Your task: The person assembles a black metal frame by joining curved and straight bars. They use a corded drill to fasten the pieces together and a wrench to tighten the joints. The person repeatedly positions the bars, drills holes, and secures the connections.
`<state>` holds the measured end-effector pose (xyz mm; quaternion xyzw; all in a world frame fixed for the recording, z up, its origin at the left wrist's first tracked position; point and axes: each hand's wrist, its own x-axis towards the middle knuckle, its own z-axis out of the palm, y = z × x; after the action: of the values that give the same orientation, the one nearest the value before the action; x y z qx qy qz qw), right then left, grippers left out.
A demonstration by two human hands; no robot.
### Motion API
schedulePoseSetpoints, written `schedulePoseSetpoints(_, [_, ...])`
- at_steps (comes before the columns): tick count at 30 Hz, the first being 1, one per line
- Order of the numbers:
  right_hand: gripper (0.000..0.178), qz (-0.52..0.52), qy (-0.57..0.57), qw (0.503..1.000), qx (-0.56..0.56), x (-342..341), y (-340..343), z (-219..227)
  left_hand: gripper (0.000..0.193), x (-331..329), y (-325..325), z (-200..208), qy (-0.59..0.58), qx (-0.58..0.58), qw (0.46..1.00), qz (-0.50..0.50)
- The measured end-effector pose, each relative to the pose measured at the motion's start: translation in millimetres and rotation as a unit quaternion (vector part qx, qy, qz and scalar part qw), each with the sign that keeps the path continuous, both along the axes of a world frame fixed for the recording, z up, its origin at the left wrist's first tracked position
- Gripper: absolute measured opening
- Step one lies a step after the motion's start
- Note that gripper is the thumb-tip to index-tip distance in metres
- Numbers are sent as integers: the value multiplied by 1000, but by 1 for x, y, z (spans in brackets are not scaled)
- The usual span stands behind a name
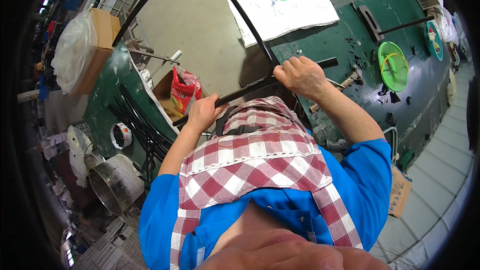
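In front of my waist I hold a large black strip frame (245, 91) that looks like a rubber seal. Its sides run up and away past the upper edge of the picture. My left hand (203, 113) is closed around the near bar. Close to the corner on the right, my right hand (302, 77) grips the same bar, and a short end pokes out beyond it. Below the right hand, at the green bench (330, 35), lies a hammer (354, 77). Left of my left hand, loose black strips (140, 132) lie on another green surface (102, 101).
A white sack (285, 7) covers the far bench edge. On the right bench are a green basket (394, 74), a slotted metal fixture (370, 24) and black scraps. Leftward stand a red bag (184, 92), a white tub (121, 135), a perforated metal pot (117, 182) and a cardboard box (104, 45).
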<state>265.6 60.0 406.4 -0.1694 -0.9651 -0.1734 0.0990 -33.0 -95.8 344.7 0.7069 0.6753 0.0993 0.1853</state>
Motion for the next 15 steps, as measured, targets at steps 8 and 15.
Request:
schedulePoseSetpoints(8, [11,-59,127,988,59,6,14,40,28,1,-21,-11,-2,131,990,55])
schedulePoseSetpoints(15, [26,-72,81,994,10,13,18,38,30,-8,-37,-7,-14,121,992,37])
